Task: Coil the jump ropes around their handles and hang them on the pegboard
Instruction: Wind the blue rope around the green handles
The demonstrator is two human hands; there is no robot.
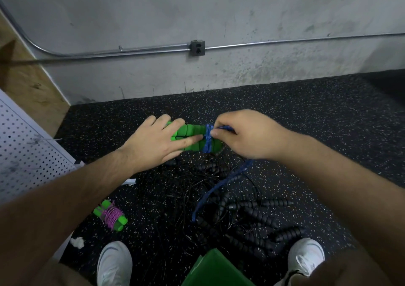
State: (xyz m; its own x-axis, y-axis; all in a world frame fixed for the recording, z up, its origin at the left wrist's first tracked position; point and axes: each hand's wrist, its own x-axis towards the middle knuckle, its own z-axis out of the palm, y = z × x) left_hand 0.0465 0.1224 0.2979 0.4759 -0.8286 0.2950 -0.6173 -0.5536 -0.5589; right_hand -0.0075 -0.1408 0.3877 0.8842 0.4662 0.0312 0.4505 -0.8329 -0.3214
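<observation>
My left hand (153, 142) grips a pair of green handles (192, 130) held side by side above the floor. A blue rope (221, 187) is wound a few turns around their right end, and its loose tail hangs down to the floor. My right hand (245, 134) pinches the blue rope right at the coil. A second pair of green handles bound with pink rope (110, 215) lies on the floor at lower left. The white pegboard (24, 149) stands at the left edge.
A tangle of black ropes with black ribbed handles (241, 211) covers the speckled floor below my hands. A green bin corner (214, 268) sits between my white shoes. A crumpled white scrap (77, 242) lies near the pegboard. A concrete wall with a conduit and outlet (197, 48) is ahead.
</observation>
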